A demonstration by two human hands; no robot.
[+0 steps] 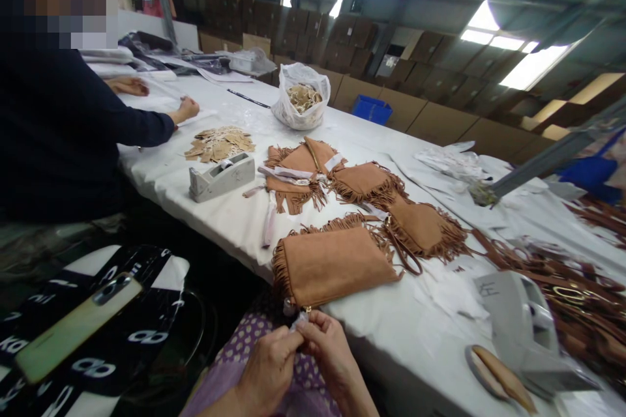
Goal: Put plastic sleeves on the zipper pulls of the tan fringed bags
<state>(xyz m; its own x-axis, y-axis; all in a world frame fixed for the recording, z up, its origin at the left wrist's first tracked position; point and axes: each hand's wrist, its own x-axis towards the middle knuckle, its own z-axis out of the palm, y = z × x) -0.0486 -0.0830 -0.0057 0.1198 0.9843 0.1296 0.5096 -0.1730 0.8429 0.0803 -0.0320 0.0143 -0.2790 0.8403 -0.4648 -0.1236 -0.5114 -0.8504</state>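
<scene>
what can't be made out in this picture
Head view: whitish scrap pinched between left grip and right grip, mostly covered by them.
Head view: brown straps, cut off by the picture's right edge.
Head view: screen of the phone, hidden beneath its upturned back.

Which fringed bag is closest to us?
The oblong bag at the near edge of the table; the other bags lie farther back.

"ka" on seat cover (128, 316); handwriting on far tape dispenser (225, 180), near tape dispenser (506, 316) unclear.
</scene>
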